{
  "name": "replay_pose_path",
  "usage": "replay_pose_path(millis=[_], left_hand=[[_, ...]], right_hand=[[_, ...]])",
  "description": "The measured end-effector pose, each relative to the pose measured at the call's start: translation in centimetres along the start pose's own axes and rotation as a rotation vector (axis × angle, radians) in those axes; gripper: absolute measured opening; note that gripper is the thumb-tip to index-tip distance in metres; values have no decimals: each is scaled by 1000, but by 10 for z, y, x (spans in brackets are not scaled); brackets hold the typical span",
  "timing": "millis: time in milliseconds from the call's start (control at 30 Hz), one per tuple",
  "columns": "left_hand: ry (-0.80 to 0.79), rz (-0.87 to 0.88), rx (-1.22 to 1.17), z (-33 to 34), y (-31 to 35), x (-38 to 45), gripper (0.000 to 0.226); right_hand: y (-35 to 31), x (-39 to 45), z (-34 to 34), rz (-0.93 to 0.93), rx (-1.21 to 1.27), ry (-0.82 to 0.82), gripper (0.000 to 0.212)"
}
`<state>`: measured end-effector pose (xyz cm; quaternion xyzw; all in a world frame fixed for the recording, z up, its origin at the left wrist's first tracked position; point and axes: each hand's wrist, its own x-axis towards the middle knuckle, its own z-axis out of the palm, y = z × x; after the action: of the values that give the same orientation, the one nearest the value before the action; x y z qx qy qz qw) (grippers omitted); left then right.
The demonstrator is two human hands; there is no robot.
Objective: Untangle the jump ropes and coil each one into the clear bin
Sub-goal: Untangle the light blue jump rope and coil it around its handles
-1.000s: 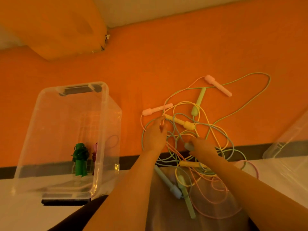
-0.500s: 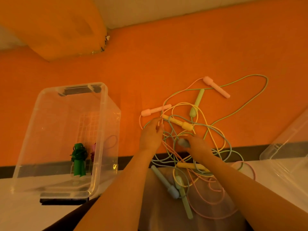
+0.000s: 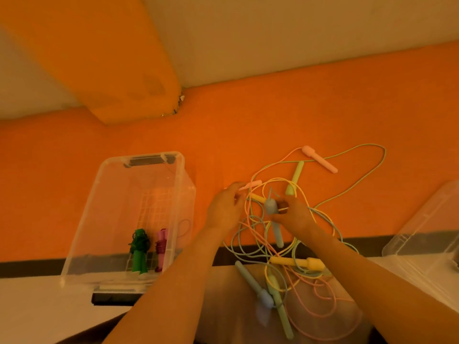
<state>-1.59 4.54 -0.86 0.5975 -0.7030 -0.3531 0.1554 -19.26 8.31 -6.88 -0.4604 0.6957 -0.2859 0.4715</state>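
left hand (image 3: 224, 211): fingers curled, pinching a pink cord at the near end of a pink handle (image 3: 250, 185), likely to hold the knot steady.
right hand (image 3: 293, 212): grips a blue handle (image 3: 272, 209) raised out of the pile, probably to thread it free.
tangled jump ropes (image 3: 285, 232): pink, yellow, green and blue cords looped under and beyond both hands on the orange surface, spilling toward the person.
clear bin (image 3: 99, 219): just left of the left hand, open, with a coiled green rope (image 3: 139, 249) and a coiled pink rope (image 3: 161, 247) inside.
bin lid (image 3: 427, 234): far right of the right hand.
writing: none readable.
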Motion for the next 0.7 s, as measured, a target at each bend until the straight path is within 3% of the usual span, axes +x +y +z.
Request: replay_pose_path(millis=[233, 400, 700], left_hand=[[-12, 70, 16, -45, 42, -22, 33], [-99, 113, 0, -73, 69, -51, 45], [109, 331, -40, -119, 118, -102, 46]], right_hand=[[-69, -35, -14, -54, 170, 74, 31], [-137, -76, -39, -124, 357, 11, 23], [-212, -137, -64, -174, 590, -19, 21]])
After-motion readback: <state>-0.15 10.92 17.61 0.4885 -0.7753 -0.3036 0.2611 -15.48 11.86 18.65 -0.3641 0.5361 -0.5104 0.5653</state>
